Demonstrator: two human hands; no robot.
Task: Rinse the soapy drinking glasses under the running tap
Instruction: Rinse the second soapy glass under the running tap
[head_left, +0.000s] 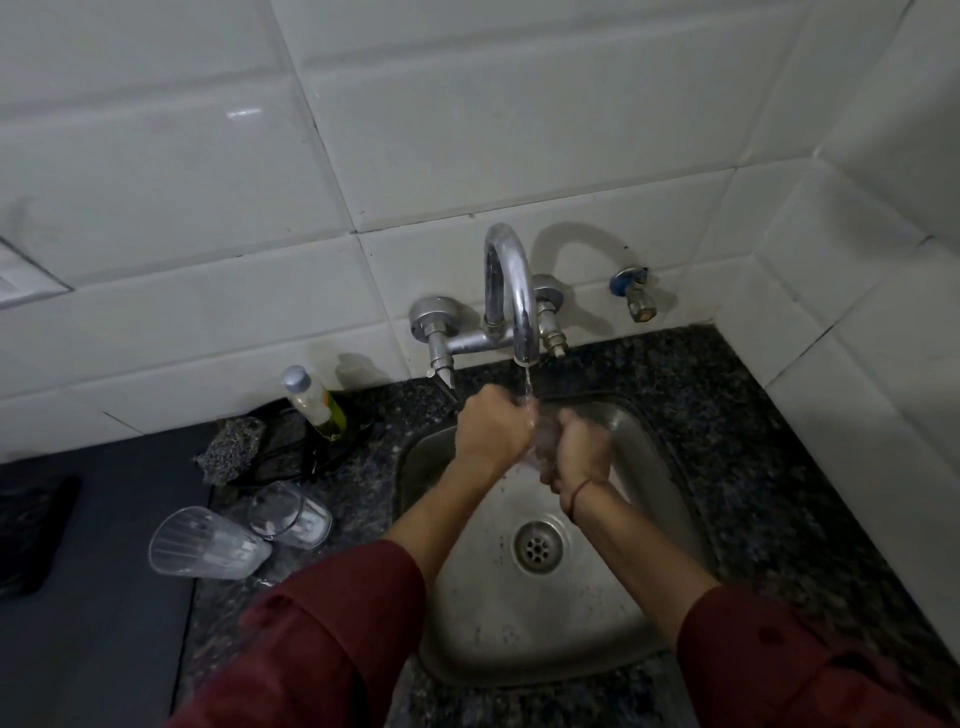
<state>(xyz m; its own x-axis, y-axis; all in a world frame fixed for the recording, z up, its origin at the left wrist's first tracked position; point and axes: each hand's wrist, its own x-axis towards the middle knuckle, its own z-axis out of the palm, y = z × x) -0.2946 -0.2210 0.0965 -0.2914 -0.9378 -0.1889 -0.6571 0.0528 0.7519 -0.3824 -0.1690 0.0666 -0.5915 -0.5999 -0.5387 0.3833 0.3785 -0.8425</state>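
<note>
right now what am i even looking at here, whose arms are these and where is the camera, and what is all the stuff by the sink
There is no machine: these are a person's two bare arms in dark red sleeves. The single picture comes from a camera worn on the person's head, looking down at a small steel sink set in a dark speckled counter.

The left hand and right hand hold a clear glass between them under the tap, which is running. The glass is mostly hidden by the fingers.

On the counter to the left lie two more glasses, a scrubbing pad and a bottle of yellow liquid.
</note>
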